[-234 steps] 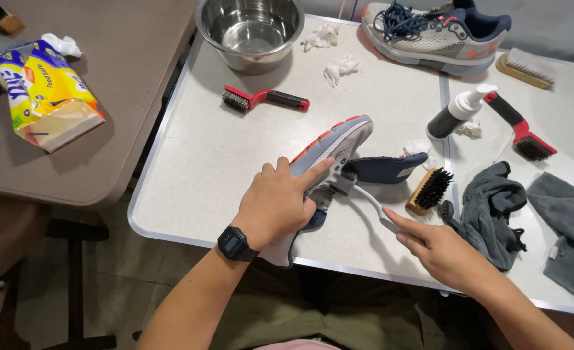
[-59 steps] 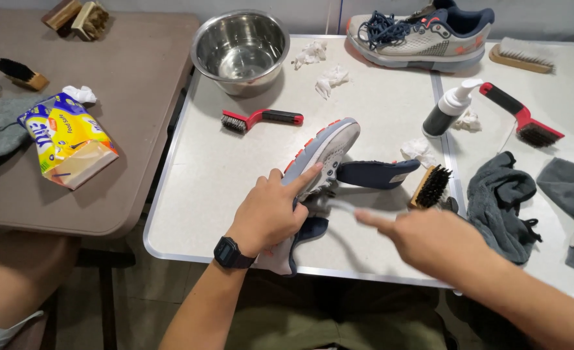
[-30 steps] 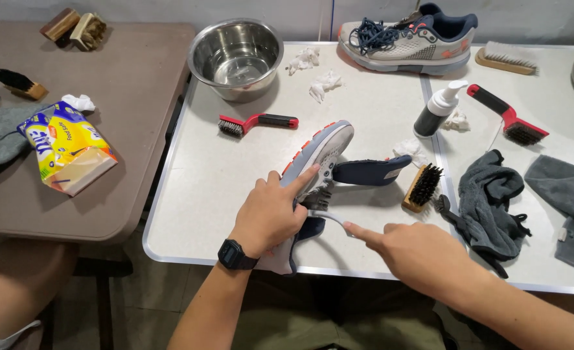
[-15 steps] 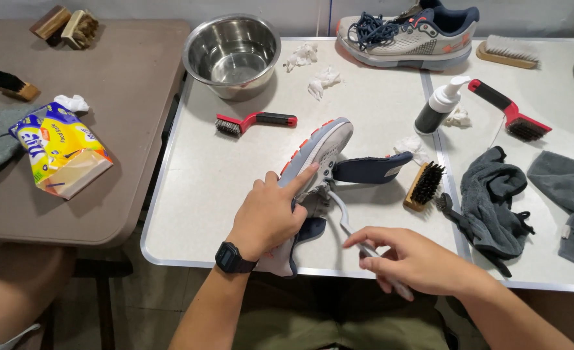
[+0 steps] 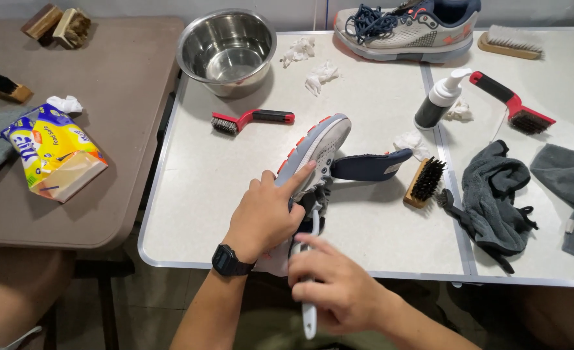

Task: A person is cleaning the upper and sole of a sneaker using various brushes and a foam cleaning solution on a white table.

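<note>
Our right hand (image 5: 339,291) is closed around a thin white brush handle (image 5: 310,317), just below the grey shoe (image 5: 316,152). Our left hand (image 5: 264,210) grips the shoe, tipped up on the white bench (image 5: 203,188). Behind the shoe sits a metal bowl (image 5: 227,48).

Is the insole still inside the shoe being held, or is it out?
Out. The dark blue insole lies flat on the white table, beside the grey shoe that the left hand steadies.

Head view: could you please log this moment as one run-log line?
left hand: steadies grey shoe | right hand: grips white brush handle
</note>
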